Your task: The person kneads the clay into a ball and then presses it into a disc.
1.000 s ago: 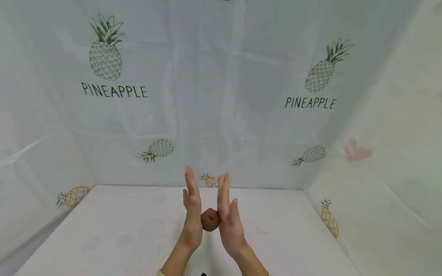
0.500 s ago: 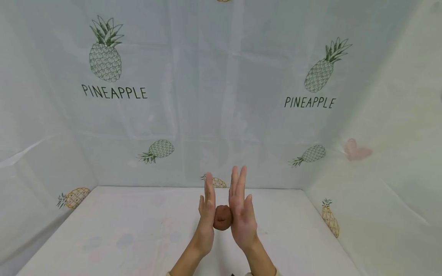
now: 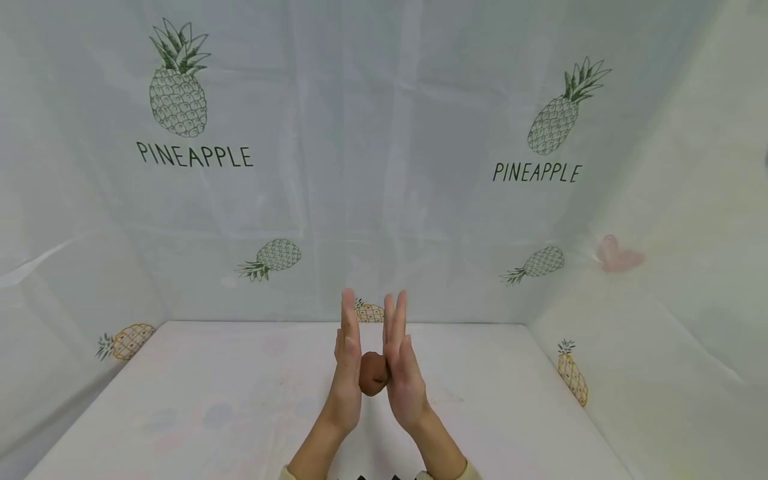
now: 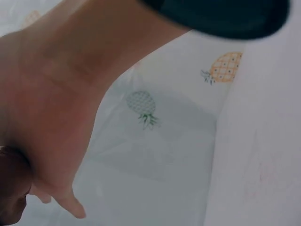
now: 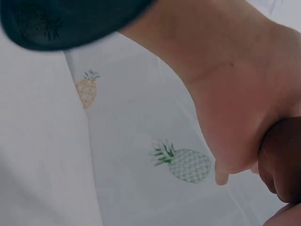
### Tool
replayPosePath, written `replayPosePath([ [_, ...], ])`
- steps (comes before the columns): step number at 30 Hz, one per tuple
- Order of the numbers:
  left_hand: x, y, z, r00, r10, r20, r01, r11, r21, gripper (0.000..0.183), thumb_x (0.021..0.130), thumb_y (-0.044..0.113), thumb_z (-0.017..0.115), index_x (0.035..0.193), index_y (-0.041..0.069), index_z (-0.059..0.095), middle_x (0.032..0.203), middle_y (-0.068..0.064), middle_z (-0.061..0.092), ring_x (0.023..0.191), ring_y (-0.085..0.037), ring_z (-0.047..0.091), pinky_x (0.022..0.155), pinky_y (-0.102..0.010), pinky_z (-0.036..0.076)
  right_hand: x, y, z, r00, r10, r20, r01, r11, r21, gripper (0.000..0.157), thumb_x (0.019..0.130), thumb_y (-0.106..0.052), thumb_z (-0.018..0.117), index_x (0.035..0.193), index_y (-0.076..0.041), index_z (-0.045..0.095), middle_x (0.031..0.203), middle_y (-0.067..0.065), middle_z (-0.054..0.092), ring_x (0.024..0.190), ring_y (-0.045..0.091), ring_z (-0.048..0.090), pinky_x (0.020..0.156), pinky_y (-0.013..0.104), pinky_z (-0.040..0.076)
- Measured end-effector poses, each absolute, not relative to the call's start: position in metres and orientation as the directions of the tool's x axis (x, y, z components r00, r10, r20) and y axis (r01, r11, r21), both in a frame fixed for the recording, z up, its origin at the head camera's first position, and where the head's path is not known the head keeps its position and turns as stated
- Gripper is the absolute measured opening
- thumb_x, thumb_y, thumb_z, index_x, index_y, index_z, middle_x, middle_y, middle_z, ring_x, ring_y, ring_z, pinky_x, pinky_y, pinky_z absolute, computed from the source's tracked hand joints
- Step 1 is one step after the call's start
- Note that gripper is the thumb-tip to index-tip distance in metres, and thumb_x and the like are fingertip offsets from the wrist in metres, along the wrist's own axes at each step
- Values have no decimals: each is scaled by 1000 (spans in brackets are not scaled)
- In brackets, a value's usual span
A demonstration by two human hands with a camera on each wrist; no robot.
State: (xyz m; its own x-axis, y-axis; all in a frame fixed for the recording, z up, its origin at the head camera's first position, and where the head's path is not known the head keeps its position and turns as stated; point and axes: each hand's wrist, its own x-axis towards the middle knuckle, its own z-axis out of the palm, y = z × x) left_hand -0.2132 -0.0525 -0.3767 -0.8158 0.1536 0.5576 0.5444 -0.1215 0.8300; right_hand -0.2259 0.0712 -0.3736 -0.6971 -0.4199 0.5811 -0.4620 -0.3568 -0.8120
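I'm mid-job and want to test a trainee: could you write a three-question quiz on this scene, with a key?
1. What is between the left hand and the right hand? (a) a cup (b) a brown ball (c) a spoon
2. True or false: both hands are curled into fists.
3. Fill in: the sheet behind the table bears the printed word ____.

Key: 1. b; 2. false, the fingers are straight; 3. PINEAPPLE.

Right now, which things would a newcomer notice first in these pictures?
Probably the brown lump comes first, held between the upright left hand and right hand, near the head view's bottom centre. Next comes the large green pineapple drawing, upper left on the pale backdrop, with lettering beneath.
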Motion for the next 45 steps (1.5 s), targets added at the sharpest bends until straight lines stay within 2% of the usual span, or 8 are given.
replayPosePath([
  [2,-214,-56,-375,-836,133,533,517,-140,845,55,112,47,3,165,52,-13,123,11,63,99,-18,43,118,-52,5,-223,68,-373,-691,-425,585,-470,-350,-810,57,111,-46,-6,164,-41,-26,176,-8,-21,160,20,-28,119,63,-24],
  [12,-219,-62,-379,-813,184,553,541,-114,833,55,112,45,-2,163,46,-23,51,-7,26,53,-14,32,120,-55,-24,-209,71,-365,-670,-408,619,-498,-371,-784,59,110,-48,-5,164,-39,-27,177,-1,-17,115,9,56,120,65,-24],
  [16,-218,-54,-385,-809,177,560,560,-53,827,56,113,41,1,165,44,-20,105,-2,69,107,-14,50,120,-58,-28,-209,76,-361,-673,-383,633,-510,-379,-772,58,110,-48,-5,165,-42,-24,178,-4,-16,162,13,5,120,65,-25],
  [19,-217,-47,-388,-795,197,574,574,-63,817,56,114,37,2,166,43,-18,142,6,59,152,-6,16,119,-59,-28,-214,81,-360,-674,-350,651,-532,-383,-756,58,111,-48,-4,165,-42,-23,178,-3,-15,162,19,-25,120,65,-25],
  [21,-217,-43,-389,-775,223,592,588,-91,804,56,114,35,1,166,41,-19,82,3,59,133,-2,40,118,-61,-29,-219,84,-361,-676,-339,654,-532,-388,-752,58,110,-48,-4,164,-42,-24,178,-3,-18,161,21,-27,119,64,-25],
  [25,-215,-41,-387,-757,216,617,610,-103,785,57,114,33,0,167,38,-17,84,14,54,130,0,40,117,-64,-28,-229,85,-367,-699,-362,617,-488,-388,-782,57,111,-46,-4,163,-44,-26,176,-7,-22,159,21,-31,118,64,-27],
  [30,-215,-48,-381,-783,151,604,601,-67,796,58,113,39,3,169,38,-12,176,19,8,162,-12,-11,120,-61,-24,-236,78,-377,-735,-457,501,-382,-331,-863,56,112,-50,-5,163,-44,-26,176,-9,-20,159,18,-30,119,66,-26],
  [45,-229,-75,-380,-804,34,594,594,4,804,60,112,53,6,168,41,-12,176,18,-18,159,-10,-26,118,-65,-26,-215,63,-371,-702,-585,407,-274,-305,-912,58,111,-54,-5,164,-43,-26,176,-10,-18,162,19,-22,120,71,-20],
])
